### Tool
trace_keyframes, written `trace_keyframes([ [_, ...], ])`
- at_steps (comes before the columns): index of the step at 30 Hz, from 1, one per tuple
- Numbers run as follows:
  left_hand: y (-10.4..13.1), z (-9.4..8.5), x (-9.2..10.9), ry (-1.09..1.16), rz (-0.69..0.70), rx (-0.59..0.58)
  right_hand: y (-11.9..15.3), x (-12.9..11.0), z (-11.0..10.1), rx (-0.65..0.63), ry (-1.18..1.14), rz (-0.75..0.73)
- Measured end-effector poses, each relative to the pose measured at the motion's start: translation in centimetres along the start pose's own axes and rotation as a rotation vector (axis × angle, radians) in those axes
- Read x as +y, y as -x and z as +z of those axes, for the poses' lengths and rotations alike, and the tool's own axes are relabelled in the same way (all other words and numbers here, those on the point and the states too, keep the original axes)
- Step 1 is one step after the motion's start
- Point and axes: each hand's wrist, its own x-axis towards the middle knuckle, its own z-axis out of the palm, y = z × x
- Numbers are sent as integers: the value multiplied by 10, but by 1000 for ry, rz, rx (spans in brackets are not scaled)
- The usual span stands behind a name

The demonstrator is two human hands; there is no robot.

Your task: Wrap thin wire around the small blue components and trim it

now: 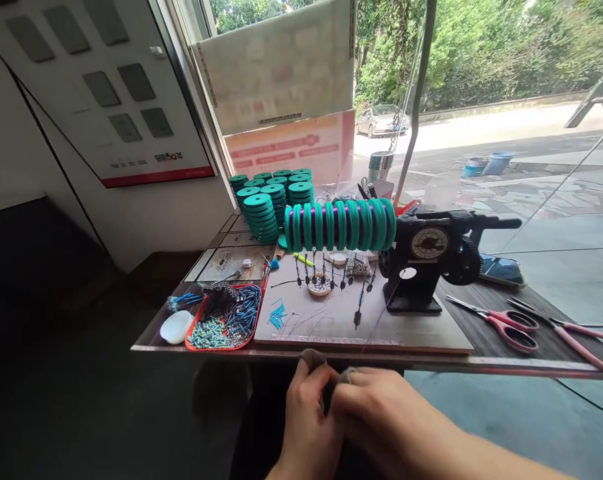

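My left hand (308,417) and my right hand (381,403) meet just below the front edge of the table, fingers curled and pressed together. Greyish covers show on some fingertips. What they pinch, if anything, is hidden. A thin purple line (380,321) comes down from the black hand-cranked winder (414,293) towards them. Teal spools (341,225) sit in a row on the winder's shaft, with purple showing between them. Below these hang several short lines with small dark weights (358,319).
A red-rimmed tray (258,319) of small metal and coloured parts stands left, beside a white dish (176,327). Stacked teal spools (260,217) are behind. At the right lie scissors (511,327), pink-handled pliers (581,340) and a phone (502,270). Blue tubes (277,315) lie on the board (341,339).
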Motion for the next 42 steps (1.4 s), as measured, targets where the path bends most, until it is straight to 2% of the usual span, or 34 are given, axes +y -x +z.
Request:
trace_keyframes([
  [2, -1, -2, -2, 72, 3, 40, -23, -8, -16, -98, -181, 78],
  [4, -2, -3, -5, 98, 39, 88, -46, -9, -28, -145, -262, 134],
  [7, -2, -5, -13, -5, 139, 201, -72, -1, -37, -192, -341, 201],
  [12, -1, -2, -23, -341, 449, 456, -86, 7, -39, -213, -418, 289],
  [17, -6, -4, -29, -523, 643, 595, -97, 6, -37, -228, -385, 324],
  [19, -9, -7, -31, -539, 728, 605, -102, 5, -34, -235, -333, 328],
  [22, -11, -10, -31, -484, 802, 523, -103, -1, -31, -234, -211, 304],
  [24, -9, -11, -28, -360, 735, 452, -94, -6, -33, -204, -100, 244],
  [25, -7, -11, -24, -266, 644, 399, -87, -9, -34, -172, -33, 207],
  [28, -2, -11, -12, 126, 204, 180, -58, -8, -36, -75, 187, 118],
  [30, -1, -11, -4, 385, -62, 49, -38, 0, -34, -82, 298, 76],
  [33, -3, -11, 1, 627, -323, -69, -18, 15, -27, -108, 446, -35],
  [36, -5, -11, 0, 730, -464, -137, -12, 25, -20, -90, 525, -96],
  [42, -7, -12, 1, 842, -554, -197, -11, 25, -17, -53, 586, -137],
])
